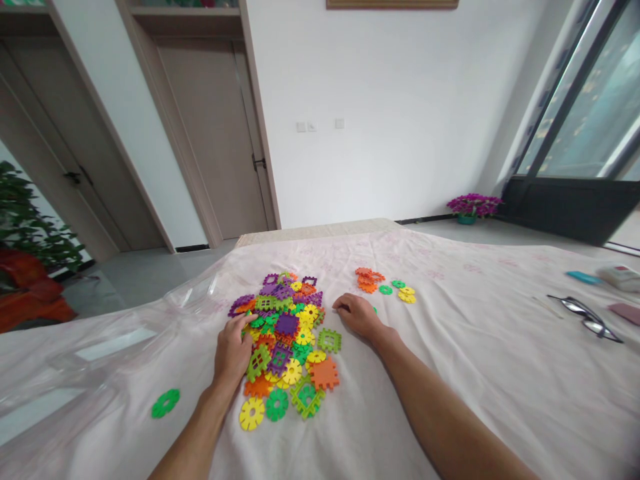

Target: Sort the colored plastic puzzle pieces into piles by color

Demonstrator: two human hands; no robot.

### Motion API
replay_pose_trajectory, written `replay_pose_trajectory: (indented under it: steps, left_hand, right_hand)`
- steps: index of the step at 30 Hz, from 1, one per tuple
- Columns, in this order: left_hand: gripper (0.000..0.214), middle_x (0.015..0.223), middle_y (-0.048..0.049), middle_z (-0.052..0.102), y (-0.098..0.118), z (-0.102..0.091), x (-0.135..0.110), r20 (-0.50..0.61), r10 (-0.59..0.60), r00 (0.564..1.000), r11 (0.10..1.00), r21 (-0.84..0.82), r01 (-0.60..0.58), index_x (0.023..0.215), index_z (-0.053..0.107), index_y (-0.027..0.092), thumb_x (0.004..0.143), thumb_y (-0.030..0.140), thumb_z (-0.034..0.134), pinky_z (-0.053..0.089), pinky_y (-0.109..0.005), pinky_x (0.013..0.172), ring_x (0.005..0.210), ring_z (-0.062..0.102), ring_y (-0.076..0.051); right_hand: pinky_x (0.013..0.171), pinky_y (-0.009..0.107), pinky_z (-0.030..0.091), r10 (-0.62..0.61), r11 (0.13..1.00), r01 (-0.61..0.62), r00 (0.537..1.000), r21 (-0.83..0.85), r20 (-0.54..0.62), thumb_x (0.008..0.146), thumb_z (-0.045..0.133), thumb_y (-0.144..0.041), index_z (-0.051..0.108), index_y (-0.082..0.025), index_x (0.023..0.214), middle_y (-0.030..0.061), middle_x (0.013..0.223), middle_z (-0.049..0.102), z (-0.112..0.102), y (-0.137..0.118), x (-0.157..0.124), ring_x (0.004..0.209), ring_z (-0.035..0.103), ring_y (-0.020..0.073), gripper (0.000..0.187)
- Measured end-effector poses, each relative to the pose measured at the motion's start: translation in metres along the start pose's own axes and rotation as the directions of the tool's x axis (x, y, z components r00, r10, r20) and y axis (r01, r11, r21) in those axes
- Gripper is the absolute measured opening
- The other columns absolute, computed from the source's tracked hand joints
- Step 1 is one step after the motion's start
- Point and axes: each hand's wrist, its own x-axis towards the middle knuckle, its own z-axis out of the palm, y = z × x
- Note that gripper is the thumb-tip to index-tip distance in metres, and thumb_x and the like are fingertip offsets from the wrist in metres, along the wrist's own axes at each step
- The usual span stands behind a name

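Note:
A mixed heap of plastic interlocking pieces, purple, yellow, green and orange, lies on the cloth between my hands. My left hand rests against the heap's left side, index finger stretched onto the pieces and thumb apart below it. To the right of the heap is my right hand, its fingers curled together and pointing left; whatever they might hold is hidden. A green piece peeks out behind that hand. Beyond it sit a small orange cluster, green discs and stacked yellow discs.
A lone green disc lies left of my left arm, near clear plastic packaging. Eyeglasses, a blue object and a white box-like object are at the far right of the pale tablecloth.

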Motion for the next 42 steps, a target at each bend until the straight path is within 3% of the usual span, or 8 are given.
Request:
replay_pose_trajectory:
  steps: [4,10,15,23,31,42]
  left_hand:
    - [0.038,0.118,-0.0068,0.068,0.007,-0.005,0.000,-0.034,0.018,0.999,0.999,-0.043,-0.020,0.105,0.073,0.024,0.080,0.015,0.046,0.043,-0.047,0.110,0.117,0.061,-0.025]
    - [0.028,0.113,-0.0051,0.070,0.016,-0.008,-0.003,-0.064,0.053,0.997,0.976,-0.210,-0.065,0.101,0.072,0.023,0.086,0.023,0.048,0.048,-0.038,0.104,0.111,0.064,-0.021]
    - [0.026,0.111,-0.0050,0.071,0.018,-0.008,-0.002,-0.069,0.067,0.995,0.965,-0.249,-0.082,0.100,0.072,0.022,0.088,0.026,0.049,0.048,-0.038,0.104,0.109,0.064,-0.021]
    - [0.028,0.111,-0.0050,0.071,0.017,-0.008,-0.002,-0.069,0.042,0.997,0.976,-0.210,-0.056,0.101,0.071,0.023,0.088,0.026,0.048,0.048,-0.038,0.104,0.110,0.064,-0.021]
    - [0.034,0.117,-0.0073,0.071,0.010,-0.006,0.000,-0.027,-0.070,0.997,0.991,-0.117,0.066,0.112,0.068,0.021,0.084,0.025,0.050,0.045,-0.043,0.108,0.114,0.063,-0.024]
    - [0.037,0.119,-0.0090,0.071,0.007,-0.005,0.002,0.014,-0.057,0.998,0.993,-0.102,0.059,0.114,0.068,0.019,0.085,0.027,0.047,0.046,-0.045,0.107,0.115,0.063,-0.025]
  right_hand:
    - [0.083,0.025,0.045,0.003,1.000,-0.003,1.000,-0.009,0.008,0.081,0.052,-0.010,0.075,-0.020,0.094,0.0040,0.098,0.074,0.000,0.000,0.000,0.092,0.065,0.0173,0.028]
    - [0.081,0.025,0.044,0.001,1.000,-0.001,1.000,-0.012,-0.001,0.081,0.053,-0.010,0.075,-0.021,0.094,0.0039,0.097,0.074,0.001,0.001,0.000,0.091,0.065,0.0170,0.028]
    - [0.082,0.025,0.044,0.003,1.000,-0.003,1.000,-0.011,0.001,0.081,0.052,-0.010,0.075,-0.021,0.094,0.0040,0.098,0.074,0.001,0.001,0.000,0.092,0.065,0.0172,0.028]
    - [0.083,0.025,0.044,0.001,1.000,-0.001,1.000,-0.008,0.007,0.082,0.052,-0.010,0.075,-0.020,0.095,0.0043,0.098,0.074,-0.001,-0.001,0.000,0.092,0.065,0.0172,0.028]
    - [0.084,0.026,0.045,0.010,1.000,-0.009,1.000,-0.014,0.018,0.082,0.052,-0.010,0.075,-0.020,0.095,0.0042,0.099,0.073,-0.001,-0.001,0.000,0.093,0.065,0.0176,0.028]
    - [0.082,0.025,0.044,0.009,1.000,-0.008,1.000,-0.026,0.009,0.081,0.053,-0.010,0.074,-0.020,0.095,0.0040,0.098,0.073,0.001,0.000,0.000,0.092,0.065,0.0170,0.028]
